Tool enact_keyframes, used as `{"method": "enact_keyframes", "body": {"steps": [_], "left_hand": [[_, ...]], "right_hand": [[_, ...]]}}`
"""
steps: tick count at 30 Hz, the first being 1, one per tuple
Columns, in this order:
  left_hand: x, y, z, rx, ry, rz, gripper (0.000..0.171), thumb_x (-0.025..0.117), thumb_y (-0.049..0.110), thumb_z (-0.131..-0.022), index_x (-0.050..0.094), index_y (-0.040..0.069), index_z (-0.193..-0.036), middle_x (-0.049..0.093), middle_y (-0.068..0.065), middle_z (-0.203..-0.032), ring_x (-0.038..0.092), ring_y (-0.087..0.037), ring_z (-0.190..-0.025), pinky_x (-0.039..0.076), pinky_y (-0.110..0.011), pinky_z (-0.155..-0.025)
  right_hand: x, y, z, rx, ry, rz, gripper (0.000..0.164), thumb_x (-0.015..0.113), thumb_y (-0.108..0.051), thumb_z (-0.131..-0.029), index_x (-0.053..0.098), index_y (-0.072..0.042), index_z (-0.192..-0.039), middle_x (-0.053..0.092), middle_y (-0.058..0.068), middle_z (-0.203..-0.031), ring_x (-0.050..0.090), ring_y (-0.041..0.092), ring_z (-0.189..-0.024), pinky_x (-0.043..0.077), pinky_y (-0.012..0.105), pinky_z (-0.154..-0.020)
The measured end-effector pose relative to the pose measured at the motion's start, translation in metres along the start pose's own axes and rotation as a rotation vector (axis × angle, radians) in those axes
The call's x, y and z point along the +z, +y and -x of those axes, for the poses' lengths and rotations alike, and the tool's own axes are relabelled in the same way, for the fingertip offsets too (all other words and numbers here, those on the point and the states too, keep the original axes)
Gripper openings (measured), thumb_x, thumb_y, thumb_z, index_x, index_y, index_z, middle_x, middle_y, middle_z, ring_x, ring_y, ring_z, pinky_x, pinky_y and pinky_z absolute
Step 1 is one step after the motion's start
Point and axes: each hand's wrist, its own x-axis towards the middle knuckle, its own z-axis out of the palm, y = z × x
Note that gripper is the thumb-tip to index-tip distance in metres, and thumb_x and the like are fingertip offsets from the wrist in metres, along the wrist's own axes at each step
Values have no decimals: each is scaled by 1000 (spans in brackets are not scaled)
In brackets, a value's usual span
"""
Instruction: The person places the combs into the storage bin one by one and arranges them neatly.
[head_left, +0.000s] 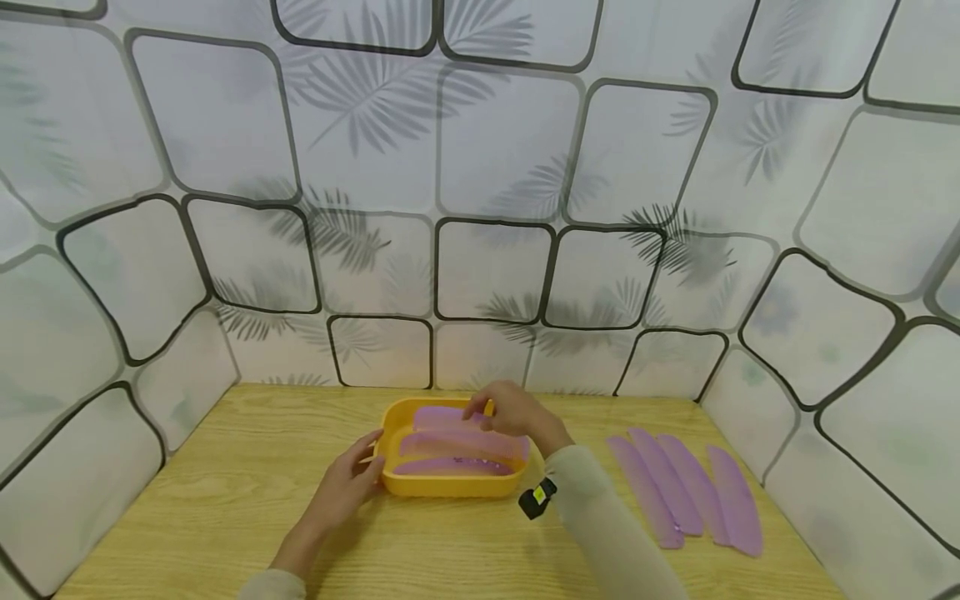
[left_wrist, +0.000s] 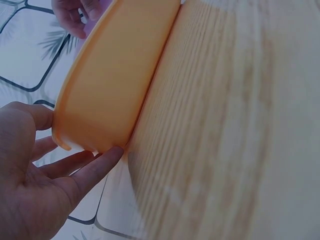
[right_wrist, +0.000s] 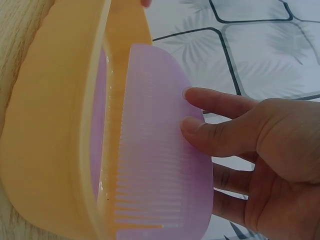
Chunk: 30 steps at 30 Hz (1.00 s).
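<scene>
A yellow rectangular tray (head_left: 450,487) sits on the wooden table with three translucent purple combs in it. My left hand (head_left: 347,483) holds the tray's left end, its fingers and thumb spread round the rim and end wall. Over the tray's far right side, my right hand (head_left: 513,410) pinches a purple comb (right_wrist: 150,125) by its curved spine between thumb and fingers. In the right wrist view this comb is tilted up, its teeth toward the near wall. Small shiny specks show on the nearest comb (head_left: 450,467).
Several more purple combs (head_left: 693,483) lie side by side on the table (head_left: 187,492) to the right of the tray. A patterned white wall covering (head_left: 495,275) rises behind the table and along both sides.
</scene>
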Motion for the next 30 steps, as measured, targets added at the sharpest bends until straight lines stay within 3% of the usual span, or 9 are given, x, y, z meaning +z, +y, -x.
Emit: {"method": "enact_keyframes", "body": {"steps": [12, 20, 30], "left_hand": [[0, -1, 0, -3, 2, 2, 53, 53, 15, -108, 38, 2, -158, 50, -34, -149, 59, -47, -131, 63, -38, -91], [0, -2, 1, 16, -4, 18, 54, 53, 18, -109, 38, 0, -157, 51, -34, -147, 60, -47, -130, 64, -39, -90], [0, -3, 0, 9, 5, 8, 54, 54, 17, -108, 39, 1, -157, 51, -34, -147, 60, -47, -130, 64, -39, -90]], "right_hand": [[11, 0, -4, -28, 7, 27, 26, 70, 8, -87, 82, -10, -101, 79, 6, -101, 70, 32, -99, 59, 37, -85], [18, 2, -5, -113, -12, 77, 28, 71, 12, -83, 82, -8, -100, 79, 5, -97, 71, 22, -92, 59, 29, -81], [28, 3, -5, -74, -43, 33, 30, 71, 13, -83, 82, -9, -101, 79, 4, -101, 70, 21, -96, 59, 30, -85]]}}
